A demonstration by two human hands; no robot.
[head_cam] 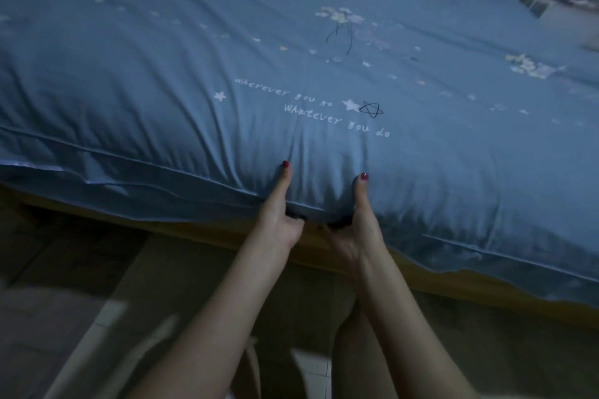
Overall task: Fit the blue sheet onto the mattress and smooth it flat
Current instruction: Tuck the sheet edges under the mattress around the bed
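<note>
Hands, left [280,220] and right [355,230], grip blue sheet [194,74] edge, fingers curled under.

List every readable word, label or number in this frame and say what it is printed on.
"wherever you go" – white script printed on the blue sheet, left of a white star.
"Whatever you do" – second line just below it, on the same sheet.
Nothing else is readable; the items at top right are too blurred.

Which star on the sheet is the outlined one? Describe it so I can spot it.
Start on the blue sheet at the white script near the bed's near edge, above the two hands. Just right of "go" sits a solid white star; the dark outlined star touches its right side, hollow, not filled.
</note>
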